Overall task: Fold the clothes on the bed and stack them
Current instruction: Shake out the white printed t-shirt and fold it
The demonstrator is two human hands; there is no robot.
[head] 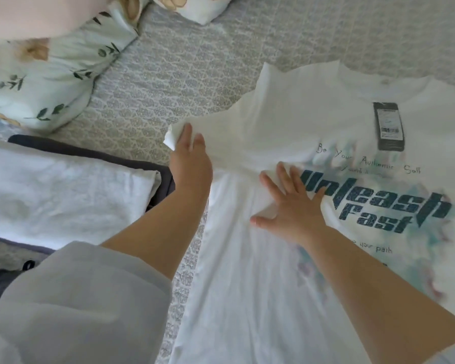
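Observation:
A white T-shirt [300,122] with teal lettering and a black hang tag [389,126] lies face up on the bed. My left hand [191,158] grips the end of the shirt's left sleeve, which is lifted off the bed. My right hand [289,203] presses flat, fingers spread, on the shirt's chest just left of the print. To the left sits a stack of folded clothes [63,190], white on top of dark garments.
The grey patterned bedspread [168,80] covers the bed. Floral pillows [45,82] lie at the upper left, and another pillow [195,6] lies at the top edge. My grey sleeve [76,298] fills the lower left.

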